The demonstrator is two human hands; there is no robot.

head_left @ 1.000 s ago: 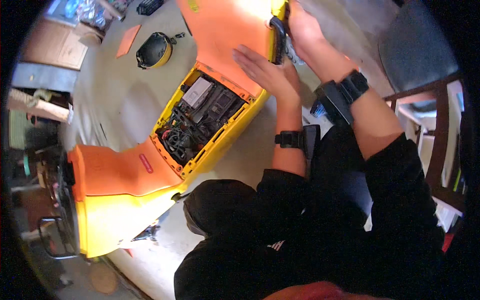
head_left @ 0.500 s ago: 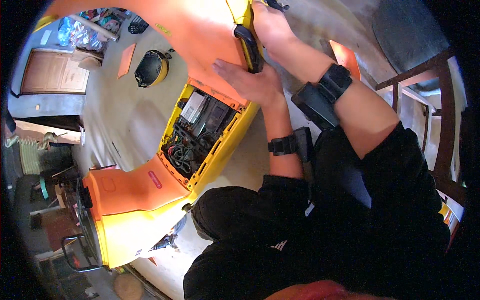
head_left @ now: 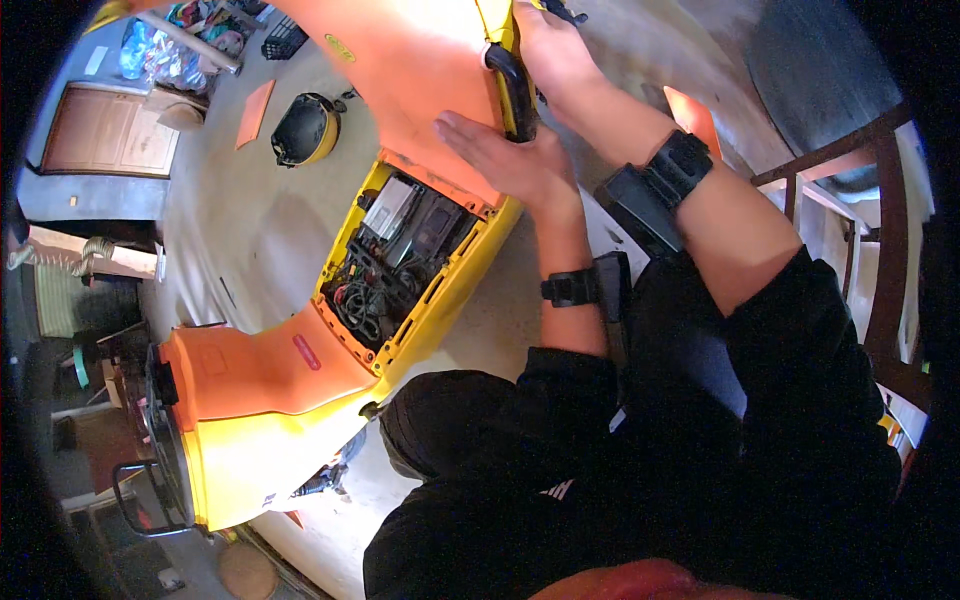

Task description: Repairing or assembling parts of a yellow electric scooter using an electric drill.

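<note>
An orange and yellow scooter [head_left: 290, 385] stretches from the lower left to the top of the view. My left hand [head_left: 515, 172] lies with fingers extended against its orange body panel [head_left: 430, 70], just above an uncovered compartment [head_left: 400, 262] filled with cables and box-shaped electrical units. Close above the left wrist is a curved black part [head_left: 512, 92] along the yellow trim. My right hand [head_left: 553, 50] is at the upper edge of view, against the yellow trim [head_left: 500, 22]; its fingers are mostly hidden. Both wrists wear black straps with box-shaped devices.
A yellow and black bucket-like container [head_left: 305, 130] and a flat orange panel [head_left: 256, 112] lie on the floor to the left. Another orange piece [head_left: 692, 118] rests beyond my right forearm. A dark frame [head_left: 885, 240] stands at far right. Bagged items [head_left: 170, 55] lie at upper left.
The view has shifted slightly, moving the scooter's lower end a little left. My left hand stays on the orange panel and my right hand stays by the yellow trim.
</note>
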